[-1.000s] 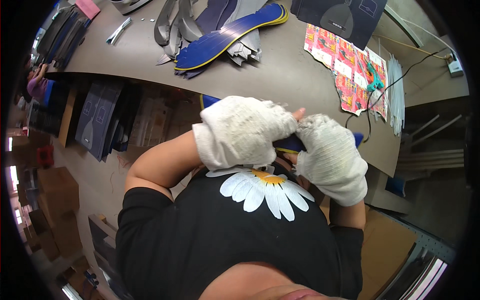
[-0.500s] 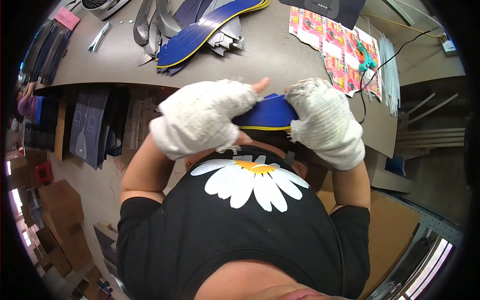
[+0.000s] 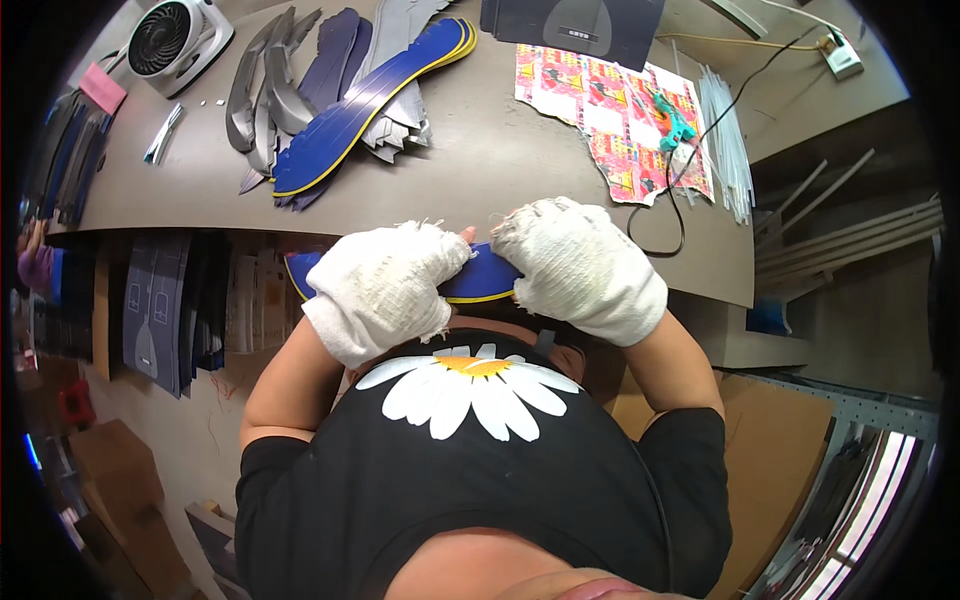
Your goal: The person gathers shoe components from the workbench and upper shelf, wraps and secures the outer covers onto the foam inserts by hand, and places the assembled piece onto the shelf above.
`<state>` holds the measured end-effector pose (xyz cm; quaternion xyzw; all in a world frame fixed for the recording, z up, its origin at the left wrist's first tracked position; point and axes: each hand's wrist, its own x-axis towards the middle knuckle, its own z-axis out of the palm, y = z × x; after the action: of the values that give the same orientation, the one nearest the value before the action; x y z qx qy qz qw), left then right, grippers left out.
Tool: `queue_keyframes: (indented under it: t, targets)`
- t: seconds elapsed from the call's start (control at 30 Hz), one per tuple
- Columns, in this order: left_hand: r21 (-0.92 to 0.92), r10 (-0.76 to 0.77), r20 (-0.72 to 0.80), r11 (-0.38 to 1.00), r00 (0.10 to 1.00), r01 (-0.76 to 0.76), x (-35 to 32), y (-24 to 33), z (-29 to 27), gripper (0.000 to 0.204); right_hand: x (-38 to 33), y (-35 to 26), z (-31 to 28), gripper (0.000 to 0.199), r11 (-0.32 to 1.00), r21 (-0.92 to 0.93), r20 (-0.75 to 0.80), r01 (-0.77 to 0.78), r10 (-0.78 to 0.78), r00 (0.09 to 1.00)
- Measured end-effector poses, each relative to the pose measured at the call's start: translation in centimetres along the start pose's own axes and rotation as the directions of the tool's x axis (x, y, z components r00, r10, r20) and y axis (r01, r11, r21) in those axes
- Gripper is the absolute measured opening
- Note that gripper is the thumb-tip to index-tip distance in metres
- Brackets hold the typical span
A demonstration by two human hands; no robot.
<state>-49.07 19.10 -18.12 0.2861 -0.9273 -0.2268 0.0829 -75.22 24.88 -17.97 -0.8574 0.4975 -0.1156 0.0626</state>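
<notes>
Both hands wear worn white fingerless gloves. Between them, at the table's near edge, is a curved blue strip with a yellow edge [image 3: 482, 277]; its other end shows beyond my left wrist. My left hand [image 3: 385, 285] closes around its left part, with the thumb towards the middle. My right hand [image 3: 580, 270] grips its right end, and most of those fingers are hidden by the glove. Farther off lies a stack of similar blue strips with yellow edges [image 3: 370, 95], on top of dark blue and grey pieces.
Curved grey pieces [image 3: 245, 95] lie left of the stack, and a white fan [image 3: 180, 45] stands at far left. At right, a teal glue gun [image 3: 675, 130] with a black cord rests on red printed sheets [image 3: 620, 165], beside thin white sticks [image 3: 730, 150]. A dark panel [image 3: 570, 25] lies behind.
The view has shifted, so the table's things sit lower and further left. More of the blue strip's left end now shows past my left wrist. Both hands still hold it.
</notes>
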Motion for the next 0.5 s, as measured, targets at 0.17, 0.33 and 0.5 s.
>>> queue_keyframes:
  t: [0.17, 0.33, 0.5]
  targets:
    - [0.065, -0.064, -0.033, 0.996, 0.997, 0.066, 0.8, 0.9, 1.4, 0.052, 0.4, -0.4, 0.2, 0.043, 1.0, -0.004, 0.027, -0.015, 0.015, 1.0]
    - [0.177, -0.069, -0.041, 0.981, 0.997, 0.075, 1.3, 0.7, 1.5, 0.043, 0.6, 0.5, 1.5, 0.04, 1.0, -0.022, -0.01, 0.001, -0.001, 1.0]
    - [0.153, -0.042, -0.071, 0.987, 0.997, 0.052, 1.5, 0.4, 1.6, 0.045, 0.6, 1.0, 1.9, 0.042, 0.998, -0.052, -0.035, 0.021, -0.023, 0.999]
